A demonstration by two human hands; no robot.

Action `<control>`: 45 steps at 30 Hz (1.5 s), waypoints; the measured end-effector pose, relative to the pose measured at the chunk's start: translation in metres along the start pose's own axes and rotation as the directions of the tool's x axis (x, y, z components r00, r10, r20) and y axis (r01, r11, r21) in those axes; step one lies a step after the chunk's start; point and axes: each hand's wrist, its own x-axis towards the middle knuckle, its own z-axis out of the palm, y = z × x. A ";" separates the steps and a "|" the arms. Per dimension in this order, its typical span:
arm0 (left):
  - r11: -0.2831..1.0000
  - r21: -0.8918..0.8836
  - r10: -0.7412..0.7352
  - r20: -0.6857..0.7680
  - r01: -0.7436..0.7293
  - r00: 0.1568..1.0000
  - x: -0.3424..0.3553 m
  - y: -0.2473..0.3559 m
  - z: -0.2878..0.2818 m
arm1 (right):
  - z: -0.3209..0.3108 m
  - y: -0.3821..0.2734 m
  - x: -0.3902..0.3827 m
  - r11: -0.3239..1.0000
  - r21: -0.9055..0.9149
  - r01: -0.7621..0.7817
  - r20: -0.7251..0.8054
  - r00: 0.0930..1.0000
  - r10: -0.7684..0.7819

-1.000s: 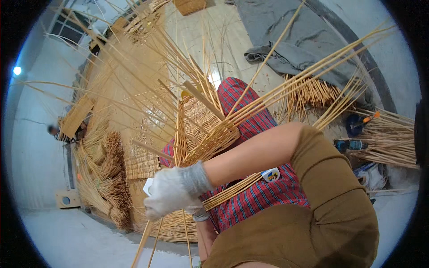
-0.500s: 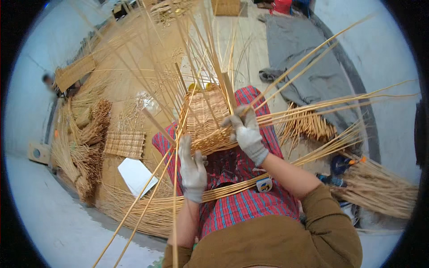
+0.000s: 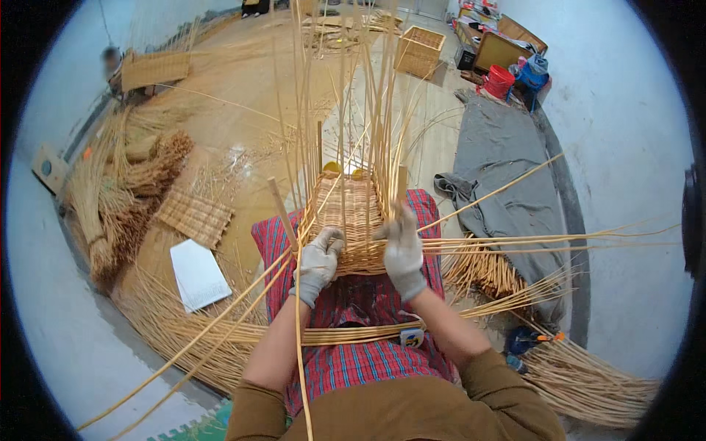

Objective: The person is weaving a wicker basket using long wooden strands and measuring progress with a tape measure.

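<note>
Head view: a tan, box-shaped, unfinished wicker basket (image 3: 354, 209) with tall upright rods rests on the person's lap, over a red-and-blue plaid cloth (image 3: 382, 367). Of the two hands in off-white knitted gloves, the left hand (image 3: 319, 259) lies at the basket's near left edge, fingers curled; whether it grips the weave, I cannot tell. The right hand (image 3: 403, 253) is released, flat with fingers extended, at the basket's near right corner. Left of the basket are a white angular sheet (image 3: 198, 275) and a flat woven straw-coloured panel (image 3: 195, 217); right of it, a crumpled grey cloth (image 3: 500, 173).
</note>
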 end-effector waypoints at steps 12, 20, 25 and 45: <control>0.983 -0.139 -0.143 -0.193 0.117 0.971 -0.014 0.032 0.013 | -0.027 -0.003 -0.012 0.824 0.418 -0.382 -0.026 0.902 0.431; 0.953 0.253 0.143 0.120 -0.169 0.982 0.002 0.043 0.045 | -0.078 -0.004 0.010 0.917 0.333 -0.221 -0.144 0.949 0.281; 0.978 -0.204 -0.015 0.116 0.038 0.993 0.013 0.038 0.076 | -0.029 -0.008 0.133 0.758 -0.448 0.475 0.076 0.865 -0.496; 0.655 -0.662 0.366 -0.144 -0.365 0.919 -0.067 -0.116 -0.072 | 0.106 -0.083 -0.081 0.774 0.385 0.502 0.487 0.601 -0.633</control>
